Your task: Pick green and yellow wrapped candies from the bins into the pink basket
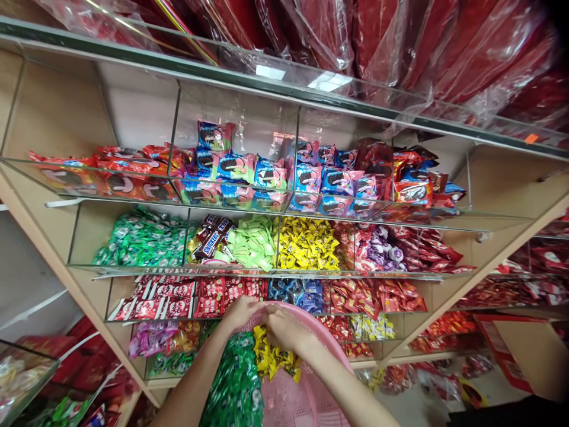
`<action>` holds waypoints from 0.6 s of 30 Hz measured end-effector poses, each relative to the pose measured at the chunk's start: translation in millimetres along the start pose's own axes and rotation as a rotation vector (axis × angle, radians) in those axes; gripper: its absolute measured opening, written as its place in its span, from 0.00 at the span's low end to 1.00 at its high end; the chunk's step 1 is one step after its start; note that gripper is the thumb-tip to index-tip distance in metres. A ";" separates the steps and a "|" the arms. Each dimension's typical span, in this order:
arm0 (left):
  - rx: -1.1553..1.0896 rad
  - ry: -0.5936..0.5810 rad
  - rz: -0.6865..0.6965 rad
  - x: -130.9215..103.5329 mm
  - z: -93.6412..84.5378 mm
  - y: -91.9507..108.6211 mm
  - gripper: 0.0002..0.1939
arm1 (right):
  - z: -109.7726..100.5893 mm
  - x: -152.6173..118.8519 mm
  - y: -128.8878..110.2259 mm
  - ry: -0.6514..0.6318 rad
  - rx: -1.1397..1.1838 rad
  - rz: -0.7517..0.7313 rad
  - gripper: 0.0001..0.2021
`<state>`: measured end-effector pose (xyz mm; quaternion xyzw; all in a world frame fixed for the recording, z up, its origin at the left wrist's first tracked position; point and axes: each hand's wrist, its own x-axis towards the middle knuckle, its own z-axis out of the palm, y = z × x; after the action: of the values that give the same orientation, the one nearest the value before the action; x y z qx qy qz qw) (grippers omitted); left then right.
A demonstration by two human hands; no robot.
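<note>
A pink plastic basket is in front of me, below the shelves. Green-wrapped candies fill its left side, and a smaller heap of yellow-wrapped candies lies beside them. My left hand is closed at the basket's far rim, its fingers bent over the edge. Just to its right, my right hand is curled inside the basket, directly above the yellow candies and touching or nearly touching them. Whatever its fingers hold is hidden.
Glass-fronted shelves hold Snickers bars, green candies, yellow candies and blue packaged cookies. A glass shelf edge runs across above my hands. Red plastic-wrapped packages stand on top. An open carton is at lower right.
</note>
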<state>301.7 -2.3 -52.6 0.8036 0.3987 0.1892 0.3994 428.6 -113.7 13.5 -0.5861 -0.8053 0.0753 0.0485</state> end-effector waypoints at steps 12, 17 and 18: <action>0.011 0.011 0.009 -2.2 -1.1 1.6 0.27 | 12.6 0.2 -7.4 0.044 -0.160 0.106 0.13; -0.007 0.010 0.003 0.0 -0.3 -3.7 0.26 | -47.2 -13.2 -12.4 0.200 -0.006 -0.002 0.08; -0.009 0.006 0.009 0.2 -0.1 -4.5 0.26 | -61.3 -14.8 -11.7 0.262 0.039 -0.015 0.09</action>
<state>299.6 -0.4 -56.1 0.8029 0.3955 0.1952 0.4010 432.4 -127.4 76.0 -0.5839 -0.7948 0.0134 0.1650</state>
